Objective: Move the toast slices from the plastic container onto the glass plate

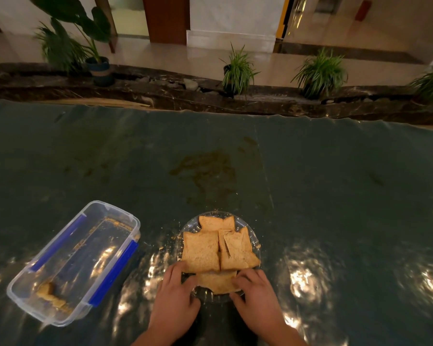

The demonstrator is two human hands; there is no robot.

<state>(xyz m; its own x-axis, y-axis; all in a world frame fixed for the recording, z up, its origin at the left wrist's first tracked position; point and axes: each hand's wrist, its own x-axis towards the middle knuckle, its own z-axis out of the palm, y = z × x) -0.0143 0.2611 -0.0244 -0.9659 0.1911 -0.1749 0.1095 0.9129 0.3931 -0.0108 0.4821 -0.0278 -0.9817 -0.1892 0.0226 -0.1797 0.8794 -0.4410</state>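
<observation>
Toast (201, 251) mostly sitting on plate (256, 242); you're pinching near slice (216, 280) w/ both hands, left (176, 295) & right (256, 293), seating it. Scraps lingering in container (23, 294).

Dim warm light; glare patches on table cover (310, 171); wide-angle bending, soft edges.

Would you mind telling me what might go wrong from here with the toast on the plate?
1. The brown toast slices overlap and crowd the round clear glass plate; the nearest slice, between the left hand and right hand, might slip over the rim.
2. The split slice could break further if nudged.
3. A toast piece remains in the clear plastic container with blue clips, and may get overlooked.
</observation>
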